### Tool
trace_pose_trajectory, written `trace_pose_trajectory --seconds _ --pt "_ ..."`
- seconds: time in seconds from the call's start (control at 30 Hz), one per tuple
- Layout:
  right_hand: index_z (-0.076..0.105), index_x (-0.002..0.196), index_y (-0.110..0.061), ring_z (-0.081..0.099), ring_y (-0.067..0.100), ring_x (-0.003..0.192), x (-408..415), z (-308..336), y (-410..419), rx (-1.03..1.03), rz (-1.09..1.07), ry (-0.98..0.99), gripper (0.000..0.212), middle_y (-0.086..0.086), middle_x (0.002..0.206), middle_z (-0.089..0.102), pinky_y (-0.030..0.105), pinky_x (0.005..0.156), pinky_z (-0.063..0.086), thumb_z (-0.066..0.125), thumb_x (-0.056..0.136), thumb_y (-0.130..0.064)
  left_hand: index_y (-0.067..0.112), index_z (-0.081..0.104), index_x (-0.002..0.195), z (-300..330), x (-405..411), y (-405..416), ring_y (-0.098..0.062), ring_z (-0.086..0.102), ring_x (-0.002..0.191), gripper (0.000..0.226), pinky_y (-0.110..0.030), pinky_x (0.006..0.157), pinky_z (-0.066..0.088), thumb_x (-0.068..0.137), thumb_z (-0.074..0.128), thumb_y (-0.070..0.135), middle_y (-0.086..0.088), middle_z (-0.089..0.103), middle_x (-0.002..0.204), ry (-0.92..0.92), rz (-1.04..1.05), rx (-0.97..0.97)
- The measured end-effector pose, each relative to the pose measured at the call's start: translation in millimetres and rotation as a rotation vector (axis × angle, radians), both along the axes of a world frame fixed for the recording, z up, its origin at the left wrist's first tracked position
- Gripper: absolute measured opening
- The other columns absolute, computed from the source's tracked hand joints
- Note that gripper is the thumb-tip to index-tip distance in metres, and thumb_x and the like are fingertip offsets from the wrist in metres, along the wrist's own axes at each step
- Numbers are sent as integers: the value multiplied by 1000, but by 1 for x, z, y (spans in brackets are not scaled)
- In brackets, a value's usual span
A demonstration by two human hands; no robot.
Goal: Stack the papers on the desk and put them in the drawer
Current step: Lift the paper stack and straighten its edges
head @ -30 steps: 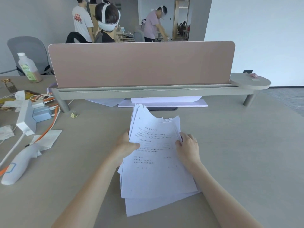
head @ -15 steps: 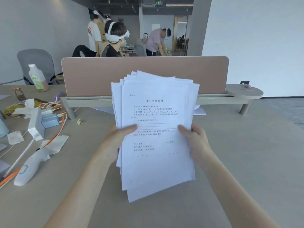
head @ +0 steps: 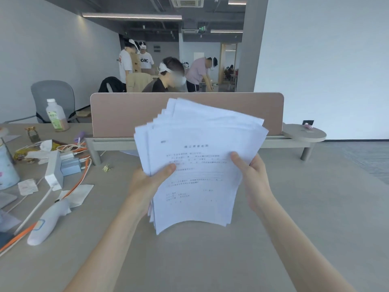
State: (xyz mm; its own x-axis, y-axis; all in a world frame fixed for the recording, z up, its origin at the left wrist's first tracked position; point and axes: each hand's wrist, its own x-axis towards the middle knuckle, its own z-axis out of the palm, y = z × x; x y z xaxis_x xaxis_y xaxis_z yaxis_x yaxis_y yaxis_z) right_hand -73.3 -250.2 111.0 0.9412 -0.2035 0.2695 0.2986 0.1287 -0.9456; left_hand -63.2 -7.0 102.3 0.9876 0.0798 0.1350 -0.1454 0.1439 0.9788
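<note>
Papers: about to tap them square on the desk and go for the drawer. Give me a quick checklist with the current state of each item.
1. Both hands gripping: ok. Left hand and right hand each pinch a side of the papers.
2. Sheets aligned: not ok. The top edges fan out, corners staggered.
3. Stack lifted off the desk: ok, as far as this view shows.
4. Desk under the stack bare for tapping: ok.
5. Clip and cables clear of the stack: ok, both lie off to the left.
6. Drawer located: cannot tell, none in view.
</note>
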Motion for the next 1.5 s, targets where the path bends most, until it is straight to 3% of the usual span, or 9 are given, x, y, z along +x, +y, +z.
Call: trace_pose_trajectory --seconds 0.33,0.47,0.57,0.7,0.9,1.0,1.17,1.4,1.5 --pt "65 124 -25 68 12 115 1 28 5 -103 -72 -116 36 -6 122 73 34 95 54 59 96 -47 21 78 96 7 -4 1 -20 77 95 40 -38 83 57 60 90 32 2 81 99 -53 -45 -1" --pt "43 66 -13 42 6 62 3 48 9 -169 -170 -189 51 -9 66 44 18 62 32 39 105 -47 21 78 98 8 -3 2 -19 77 96 48 -38 85 57 54 87 40 1 81 102 -73 -58 -3" --pt "17 63 -22 20 5 51 6 64 10 -225 -228 -215 53 -14 54 21 22 49 17 31 105 -50 26 79 90 11 -3 0 -15 77 95 27 -35 83 56 64 84 29 5 81 100 -91 -62 -14" --pt "50 52 -11 56 13 66 7 78 12 -178 -206 -216 69 1 67 64 28 65 42 29 104 -52 26 80 88 11 -2 -4 -13 77 94 25 -34 82 57 63 84 29 7 81 98 -96 -62 -18" --pt "57 73 -5 58 18 78 12 84 14 -223 -163 -307 48 27 88 66 34 77 43 52 98 -45 29 81 89 11 -1 -8 -15 75 100 23 -35 87 56 66 84 29 5 81 103 -117 -83 -2" --pt "55 74 2 43 14 67 14 83 11 -337 -149 -247 43 10 73 54 26 65 35 67 92 -34 24 78 98 8 -2 -7 -17 74 103 31 -36 89 56 68 82 29 3 80 106 -113 -95 12" --pt "66 76 -24 51 8 65 15 81 10 -386 -181 -111 13 -8 70 61 20 58 36 76 84 -27 29 80 91 -6 -5 -10 -14 76 99 21 -35 85 56 70 80 26 5 81 104 -62 -106 21" --pt "63 99 -25 68 18 104 5 64 7 -65 -140 -98 38 0 106 72 32 87 46 70 79 -57 26 78 91 -18 -7 -14 -12 77 90 14 -24 69 59 83 77 14 7 82 95 -28 -80 -16" --pt "62 115 -20 68 16 114 -3 24 2 -58 13 -47 34 0 123 71 34 92 52 67 92 -44 25 77 96 -18 -6 -14 -12 77 91 12 -29 74 58 85 74 20 7 81 97 9 -74 -30"
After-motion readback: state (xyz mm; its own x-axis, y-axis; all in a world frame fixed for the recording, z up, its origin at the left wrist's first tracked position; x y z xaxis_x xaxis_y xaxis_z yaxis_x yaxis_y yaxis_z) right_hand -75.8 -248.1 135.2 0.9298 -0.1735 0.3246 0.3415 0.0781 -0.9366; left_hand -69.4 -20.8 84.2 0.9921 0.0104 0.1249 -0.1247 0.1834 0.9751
